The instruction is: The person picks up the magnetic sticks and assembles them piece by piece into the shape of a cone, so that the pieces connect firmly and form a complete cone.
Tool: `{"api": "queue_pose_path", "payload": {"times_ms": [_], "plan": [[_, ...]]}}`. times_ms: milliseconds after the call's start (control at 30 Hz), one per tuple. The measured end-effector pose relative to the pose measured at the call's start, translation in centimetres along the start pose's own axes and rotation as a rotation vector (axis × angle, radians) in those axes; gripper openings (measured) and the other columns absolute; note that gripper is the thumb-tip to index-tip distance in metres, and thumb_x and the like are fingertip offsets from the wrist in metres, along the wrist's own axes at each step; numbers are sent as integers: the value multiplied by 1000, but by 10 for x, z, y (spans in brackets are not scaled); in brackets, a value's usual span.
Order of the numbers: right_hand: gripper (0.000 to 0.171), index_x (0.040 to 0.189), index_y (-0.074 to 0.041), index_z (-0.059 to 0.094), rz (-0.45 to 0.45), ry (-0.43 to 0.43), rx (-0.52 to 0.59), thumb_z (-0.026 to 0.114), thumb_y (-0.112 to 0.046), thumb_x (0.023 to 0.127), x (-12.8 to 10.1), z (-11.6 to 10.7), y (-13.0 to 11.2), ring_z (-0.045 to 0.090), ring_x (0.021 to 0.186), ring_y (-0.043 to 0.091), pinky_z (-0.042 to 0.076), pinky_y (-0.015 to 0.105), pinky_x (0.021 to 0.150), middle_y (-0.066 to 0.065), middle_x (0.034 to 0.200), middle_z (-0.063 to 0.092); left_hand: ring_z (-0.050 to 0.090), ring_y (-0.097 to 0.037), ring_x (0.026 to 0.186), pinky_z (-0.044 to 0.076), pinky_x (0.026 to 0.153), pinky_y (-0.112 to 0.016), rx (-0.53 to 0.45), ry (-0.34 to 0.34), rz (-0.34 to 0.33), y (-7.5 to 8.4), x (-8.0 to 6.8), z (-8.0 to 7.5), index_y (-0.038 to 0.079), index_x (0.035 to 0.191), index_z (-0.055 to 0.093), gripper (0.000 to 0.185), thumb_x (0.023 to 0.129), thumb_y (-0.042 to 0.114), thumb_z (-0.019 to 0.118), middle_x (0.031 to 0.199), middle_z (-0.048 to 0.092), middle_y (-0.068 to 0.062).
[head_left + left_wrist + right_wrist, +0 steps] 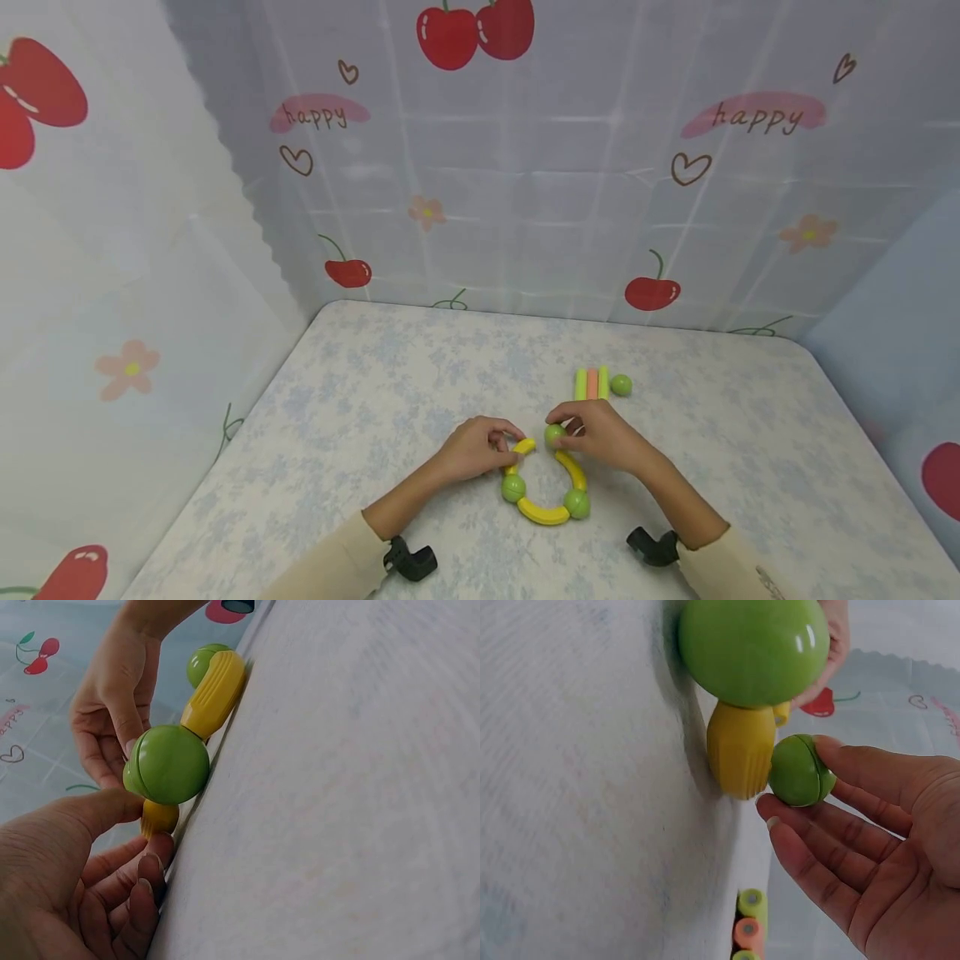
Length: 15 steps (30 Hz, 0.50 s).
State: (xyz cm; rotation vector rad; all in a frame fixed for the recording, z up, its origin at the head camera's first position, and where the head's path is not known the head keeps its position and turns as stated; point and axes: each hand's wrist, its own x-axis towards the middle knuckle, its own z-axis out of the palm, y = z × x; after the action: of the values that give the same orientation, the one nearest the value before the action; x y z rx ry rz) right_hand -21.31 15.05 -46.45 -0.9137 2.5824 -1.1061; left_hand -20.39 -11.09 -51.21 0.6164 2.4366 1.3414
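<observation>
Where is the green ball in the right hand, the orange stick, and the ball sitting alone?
held green ball (799, 771): right wrist view, its front.
orange stick (592, 383): head view, its middle.
lone green ball (620, 385): head view, its top.

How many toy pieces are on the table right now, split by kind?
Green balls: 4
Yellow curved rods: 3
Straight sticks: 3 (two green, one orange)
Total: 10

Bright even light, soft shadows, wide-angle bending at head-view edges, glare spots on close green ball (754, 646)
</observation>
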Motion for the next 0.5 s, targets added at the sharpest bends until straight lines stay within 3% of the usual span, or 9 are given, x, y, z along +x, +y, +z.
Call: {"api": "queue_pose_path", "payload": {"times_ms": [233,500], "plan": [[27,116,1,71,-4,-65,25,77,-4,90,9,8,-3,71,94,24,58,25,74,8,113,72,57,-11,50,45,47,-24,-7,-4,2,-2,0,0,22,112,75,23,91,29,79,71,70,5],[25,113,-3,73,-17,-61,-11,78,-4,89,10,13,-1,70,92,22,56,23,72,6,111,73,56,-10,48,45,45,-24,7,1,10,0,-1,-1,18,111,77,23,91,28,79,71,68,6]]}}
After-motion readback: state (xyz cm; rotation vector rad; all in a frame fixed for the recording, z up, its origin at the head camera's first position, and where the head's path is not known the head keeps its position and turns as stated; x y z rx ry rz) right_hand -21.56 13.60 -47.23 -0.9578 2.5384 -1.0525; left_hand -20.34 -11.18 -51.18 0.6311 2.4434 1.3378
